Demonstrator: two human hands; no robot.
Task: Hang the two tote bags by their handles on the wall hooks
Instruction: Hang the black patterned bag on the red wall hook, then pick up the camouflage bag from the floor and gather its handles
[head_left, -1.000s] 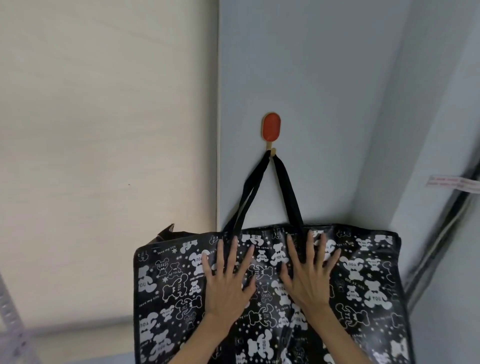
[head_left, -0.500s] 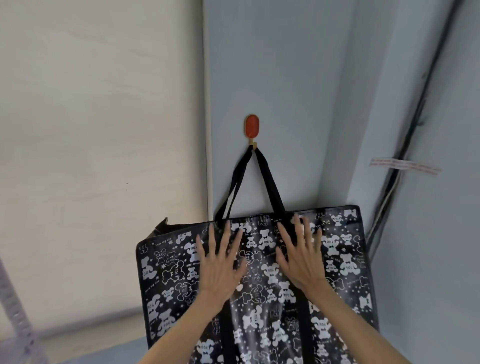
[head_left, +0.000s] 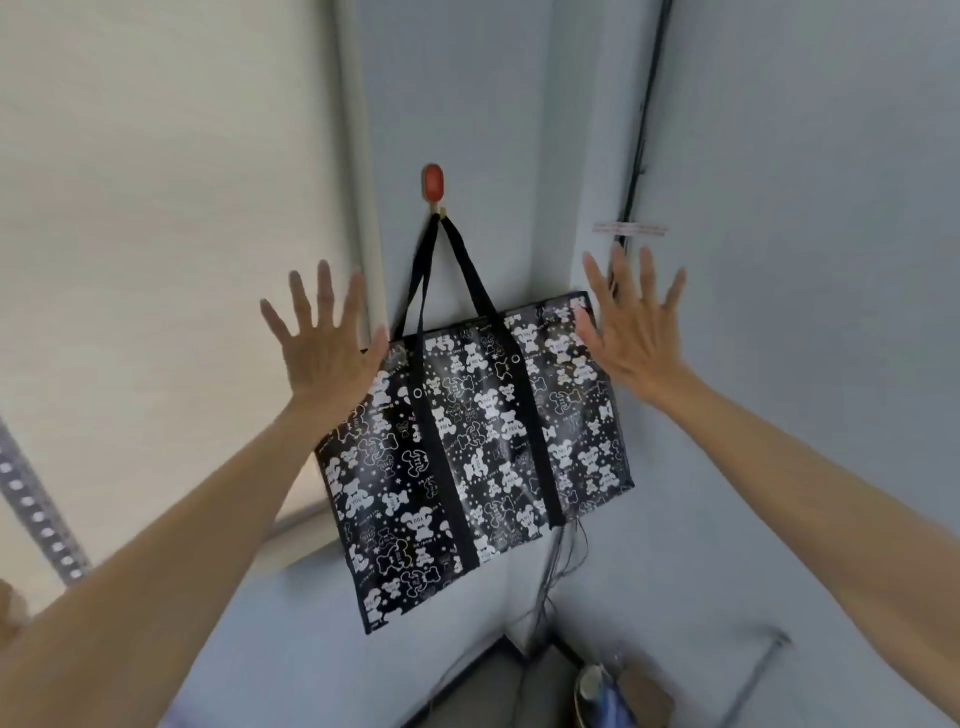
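Observation:
A black tote bag (head_left: 483, 447) printed with white bears hangs by its black handles (head_left: 467, 270) from a red wall hook (head_left: 433, 183) in the corner. It hangs tilted, its right side higher. My left hand (head_left: 324, 348) is spread open beside the bag's top left corner, holding nothing. My right hand (head_left: 631, 327) is spread open by the top right corner, also holding nothing. Only one bag is in view.
A pale roller blind (head_left: 156, 260) covers the left side. A black cable (head_left: 641, 130) runs down the right wall, with a taped label (head_left: 630, 228). Thin wires (head_left: 561, 566) dangle below the bag. A perforated metal strip (head_left: 36, 514) stands at lower left. Cluttered objects (head_left: 618, 691) lie at the bottom right.
Both hands have lifted off the bag's front and moved apart to its sides, fingers spread. The view has pulled back, showing the whole hanging bag.

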